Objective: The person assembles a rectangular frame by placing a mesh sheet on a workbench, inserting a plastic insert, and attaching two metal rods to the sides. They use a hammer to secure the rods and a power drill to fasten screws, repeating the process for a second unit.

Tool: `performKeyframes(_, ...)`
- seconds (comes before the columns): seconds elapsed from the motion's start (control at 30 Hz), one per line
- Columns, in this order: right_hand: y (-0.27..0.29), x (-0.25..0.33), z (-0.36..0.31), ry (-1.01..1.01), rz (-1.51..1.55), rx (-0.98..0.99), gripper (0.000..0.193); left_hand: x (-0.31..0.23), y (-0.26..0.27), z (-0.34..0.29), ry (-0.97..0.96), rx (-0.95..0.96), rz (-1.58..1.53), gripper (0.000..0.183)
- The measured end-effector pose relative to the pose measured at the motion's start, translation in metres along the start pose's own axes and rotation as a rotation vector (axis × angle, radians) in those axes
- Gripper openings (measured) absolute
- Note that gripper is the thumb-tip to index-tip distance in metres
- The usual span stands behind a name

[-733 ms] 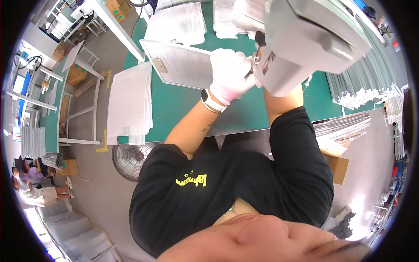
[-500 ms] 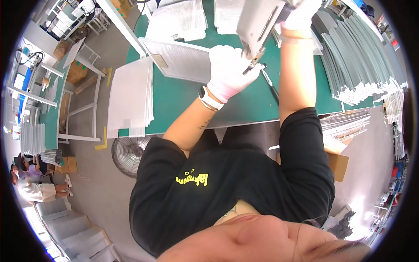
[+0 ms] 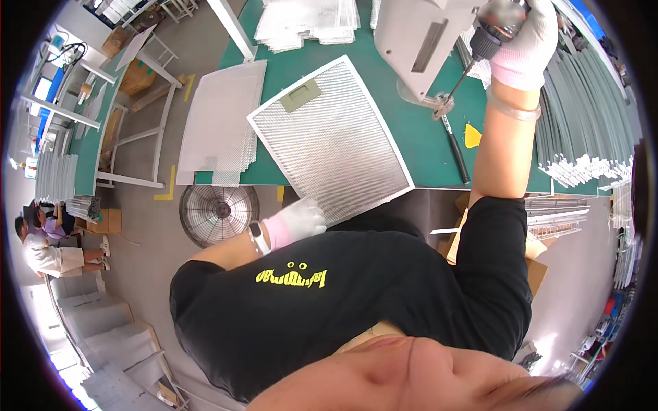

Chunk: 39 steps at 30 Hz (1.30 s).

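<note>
A framed metal mesh panel (image 3: 336, 137) lies tilted across the near edge of the green table, with a beige patch near its far corner. My left hand (image 3: 299, 220), in a white glove, has its fingers closed on the panel's near-left edge. To the right, my gloved right hand (image 3: 533, 48) is wrapped round a dark, rounded handle (image 3: 502, 22) with a ribbed collar. A thin rod runs from that handle down to the small metal tip of a grey machine (image 3: 419, 48). What kind of tool the handle belongs to is unclear.
A black-handled tool (image 3: 458, 159) and a yellow piece (image 3: 472, 135) lie on the green table (image 3: 384, 75). Mesh sheets (image 3: 223, 113) are piled at left, more (image 3: 308, 20) at the back. Grey strips (image 3: 582, 116) fill the right side. A floor fan (image 3: 221, 214) stands below left.
My left hand has left the machine's tip and come back toward my body. The mesh panel has moved nearer and turned. My right hand is further right, with the dark handle now showing.
</note>
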State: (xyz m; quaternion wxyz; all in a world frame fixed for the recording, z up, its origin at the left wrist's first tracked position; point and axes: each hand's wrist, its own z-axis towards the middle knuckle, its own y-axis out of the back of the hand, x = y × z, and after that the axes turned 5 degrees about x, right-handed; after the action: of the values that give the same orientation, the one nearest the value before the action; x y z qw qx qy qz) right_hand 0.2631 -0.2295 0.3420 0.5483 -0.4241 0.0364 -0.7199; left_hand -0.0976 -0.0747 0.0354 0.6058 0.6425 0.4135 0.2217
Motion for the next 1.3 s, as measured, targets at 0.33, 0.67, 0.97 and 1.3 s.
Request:
performKeyframes(0.33, -0.021, -0.01, -0.009, -0.09, 0.029, 0.097, 0.019, 0.107, 0.141, 0.052, 0.924, -0.855, -0.223, 0.022)
performKeyframes(0.67, -0.056, -0.013, -0.064, -0.163, 0.14, 0.118, 0.066, -0.013, 0.16, 0.08, 0.471, -0.897, 0.05, 0.025)
performKeyframes(0.97, -0.077, -0.033, -0.081, -0.129, 0.218, 0.099, 0.081, -0.026, 0.157, 0.076, 0.607, -0.791, -0.09, 0.036)
performKeyframes(1.3, -0.038, -0.045, -0.092, -0.349, 0.395, 0.35, 0.038, -0.02, 0.147, 0.077, 0.548, -0.833, -0.157, 0.034)
